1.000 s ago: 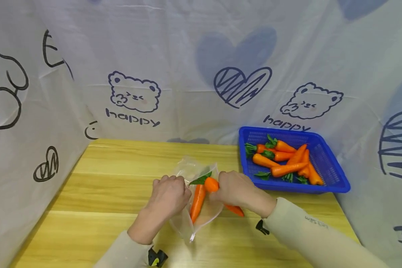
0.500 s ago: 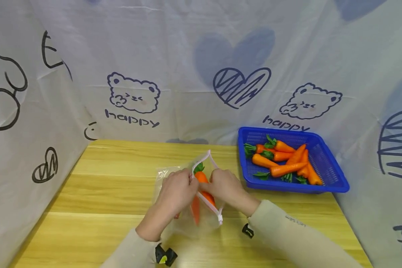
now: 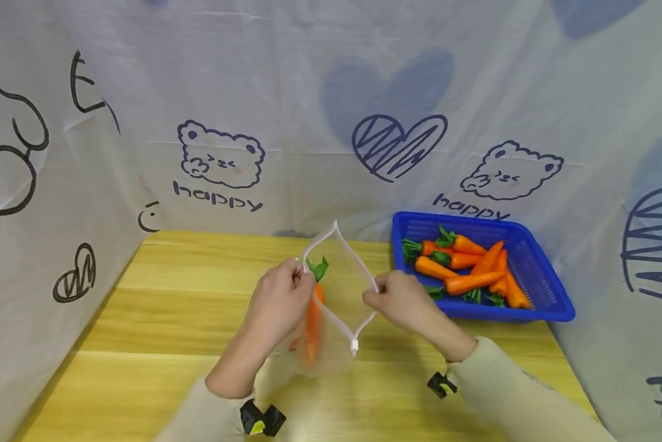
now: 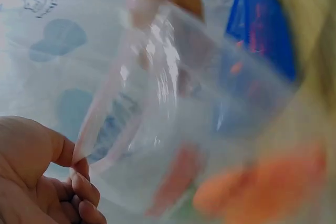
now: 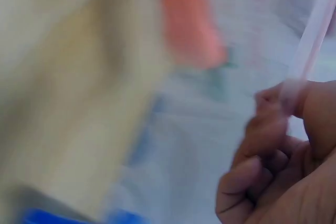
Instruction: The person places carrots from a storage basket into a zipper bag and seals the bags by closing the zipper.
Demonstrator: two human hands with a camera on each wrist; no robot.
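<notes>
Left hand (image 3: 278,294) and right hand (image 3: 405,301) each pinch one side of the rim of a clear plastic bag (image 3: 333,353), just below the centre of the head view. Between them the mouth of the bag spreads into a diamond, one corner toward the top of the frame, the other toward the bottom, where a small white slider (image 3: 354,345) sits. Inside the bag, beside the left hand, a carrot (image 3: 312,325) lies with its green leaves (image 3: 319,269) toward the top of the frame and its root running downward. Two blurred orange shapes show in the bag in the left wrist view; their outlines are too smeared to tell more.

At the right of the frame, a blue basket (image 3: 551,291) holds a heap of carrots (image 3: 477,281), with the right hand near its left side. Basket and bag are over a yellow wooden table (image 3: 181,307). Pale cloth (image 3: 308,73) printed with hearts and bears fills the upper frame.
</notes>
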